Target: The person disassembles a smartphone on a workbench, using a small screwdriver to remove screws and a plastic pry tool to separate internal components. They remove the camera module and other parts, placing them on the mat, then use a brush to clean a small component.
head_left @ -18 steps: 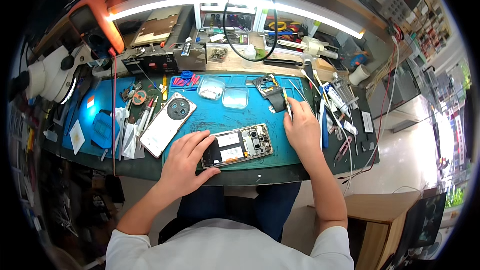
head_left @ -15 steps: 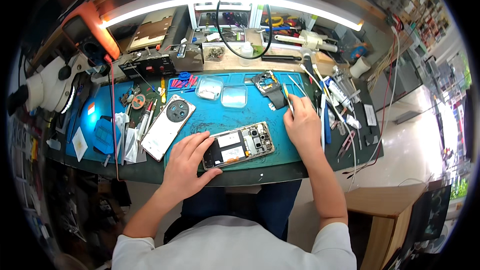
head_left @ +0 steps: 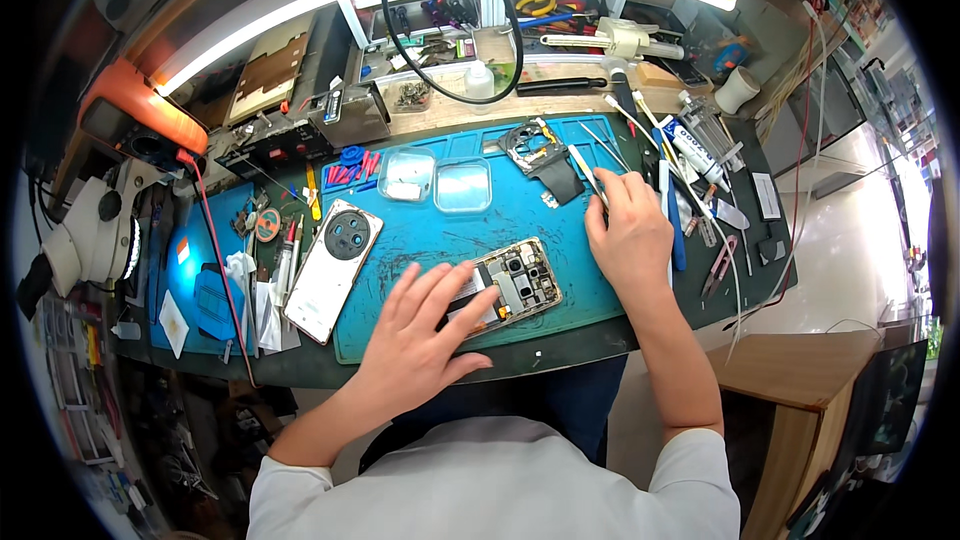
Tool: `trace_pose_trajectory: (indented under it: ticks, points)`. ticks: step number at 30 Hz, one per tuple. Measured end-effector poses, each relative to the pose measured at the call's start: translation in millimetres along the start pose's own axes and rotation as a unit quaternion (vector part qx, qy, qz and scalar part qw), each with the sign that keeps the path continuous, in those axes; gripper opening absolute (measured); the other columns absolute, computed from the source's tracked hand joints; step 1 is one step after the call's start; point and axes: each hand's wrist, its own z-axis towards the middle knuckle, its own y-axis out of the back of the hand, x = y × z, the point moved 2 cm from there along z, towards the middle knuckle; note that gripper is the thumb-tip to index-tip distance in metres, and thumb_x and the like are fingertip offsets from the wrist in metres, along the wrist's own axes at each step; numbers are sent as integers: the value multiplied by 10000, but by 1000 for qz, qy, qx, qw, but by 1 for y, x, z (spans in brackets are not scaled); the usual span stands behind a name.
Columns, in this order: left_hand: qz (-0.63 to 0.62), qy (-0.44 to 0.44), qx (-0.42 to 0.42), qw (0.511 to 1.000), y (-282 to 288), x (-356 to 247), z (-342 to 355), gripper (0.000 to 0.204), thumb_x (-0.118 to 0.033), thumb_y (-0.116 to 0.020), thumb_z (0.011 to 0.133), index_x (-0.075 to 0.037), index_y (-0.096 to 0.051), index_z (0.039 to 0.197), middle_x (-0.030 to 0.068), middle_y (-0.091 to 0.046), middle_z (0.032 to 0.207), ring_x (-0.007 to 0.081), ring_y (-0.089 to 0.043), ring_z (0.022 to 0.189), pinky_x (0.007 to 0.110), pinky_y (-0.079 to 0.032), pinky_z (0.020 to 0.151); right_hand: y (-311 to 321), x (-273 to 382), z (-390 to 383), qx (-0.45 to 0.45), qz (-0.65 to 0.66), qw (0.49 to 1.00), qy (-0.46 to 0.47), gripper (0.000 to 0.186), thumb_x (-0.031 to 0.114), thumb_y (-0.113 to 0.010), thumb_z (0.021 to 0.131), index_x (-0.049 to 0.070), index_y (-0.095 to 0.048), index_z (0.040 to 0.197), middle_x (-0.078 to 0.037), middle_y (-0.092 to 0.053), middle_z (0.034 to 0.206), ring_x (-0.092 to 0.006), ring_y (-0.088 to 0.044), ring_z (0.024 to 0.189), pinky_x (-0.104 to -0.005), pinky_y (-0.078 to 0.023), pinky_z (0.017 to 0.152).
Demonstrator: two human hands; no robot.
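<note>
Fingers of the right hand (head_left: pixel 632 232) pinch a slim tool (head_left: pixel 581 162) beyond the opened smartphone (head_left: pixel 522 285), left hand (head_left: pixel 412 340) spread over it (apparently tool handling; next requires steadying).

Phone repair workshop: opened phone (head_left: pixel 525 282), multimeter (head_left: pixel 165 122), blue mat (head_left: pixel 430 240), probably a microscope (head_left: pixel 95 238) at the dim edge.

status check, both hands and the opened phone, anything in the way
Left hand spread over opened phone, hiding its left end. Right hand pinching a slim tool. Phone's right end uncovered.
</note>
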Motion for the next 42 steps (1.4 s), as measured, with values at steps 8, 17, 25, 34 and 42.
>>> trace_pose_trajectory:
  ticks: [8,17,25,34,42]
  points:
    - [18,-4,-17,1000,-13,-5,12,711,-302,-847,841,-202,-614,1506,155,-464,1518,396,-427,1380,561,-382,1190,1,0,-1,-3,6,1000,5,266,120,-744,898,68,-738,1158,-80,-609,972,-276,-659,902,-391,-568,762]
    - [-85,67,-17,994,4,-1,17,908,-196,-911,787,-11,-471,1559,196,-536,1413,374,-507,1317,488,-425,1127,19,6,1,-52,28,998,-2,350,133,-772,905,85,-724,1249,-69,-645,1052,-267,-637,943,-397,-545,817]
    - [-252,121,194,940,32,32,66,482,-317,-837,917,-5,-669,1244,108,-681,957,287,-688,907,423,-547,809,59,34,-12,-120,182,976,13,331,24,-755,898,92,-735,1221,-70,-698,976,-250,-679,867,-369,-552,746]
    - [-632,209,-89,741,18,50,46,422,-70,-807,958,-13,-648,1345,77,-737,1269,160,-700,1162,347,-572,1004,49,93,4,21,409,911,-50,146,72,-802,909,79,-765,1050,-31,-666,887,-148,-650,730,-310,-524,637]
    - [-619,175,-115,757,15,49,34,600,-69,-783,977,-22,-528,1518,52,-680,1332,144,-648,1227,336,-534,1052,24,125,6,-19,446,894,-38,113,46,-833,899,53,-779,998,-17,-660,867,-81,-581,624,-256,-469,545]
